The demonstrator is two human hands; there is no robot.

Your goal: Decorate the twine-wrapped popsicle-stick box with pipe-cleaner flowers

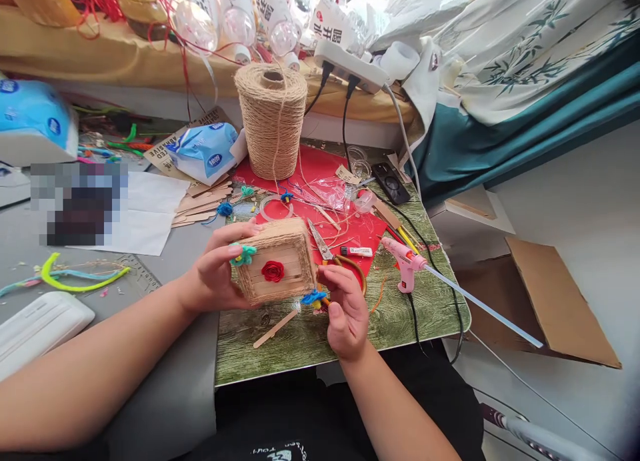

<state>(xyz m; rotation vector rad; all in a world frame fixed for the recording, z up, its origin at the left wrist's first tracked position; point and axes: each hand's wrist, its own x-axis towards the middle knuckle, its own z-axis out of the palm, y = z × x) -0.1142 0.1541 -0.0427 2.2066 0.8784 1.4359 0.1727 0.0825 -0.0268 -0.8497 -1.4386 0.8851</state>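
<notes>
My left hand [216, 274] grips a small square frame [277, 261] made of craft sticks wrapped in jute twine, held up on its left side. A red rose sits at its centre and a green pipe-cleaner flower at its upper left corner. My right hand [345, 307] is closed at the frame's lower right corner, pinching a blue pipe-cleaner flower [313, 297] against it. Both hands hover over a green wood-grain board [415, 314].
A big spool of jute twine [271, 119] stands behind on a red sheet [320, 174]. Scissors [320, 242], a pink glue gun [407, 261] with a long stick, loose craft sticks [203, 204], tissue packs [207, 151], a power strip [350, 64] and cardboard [555, 301] lie around.
</notes>
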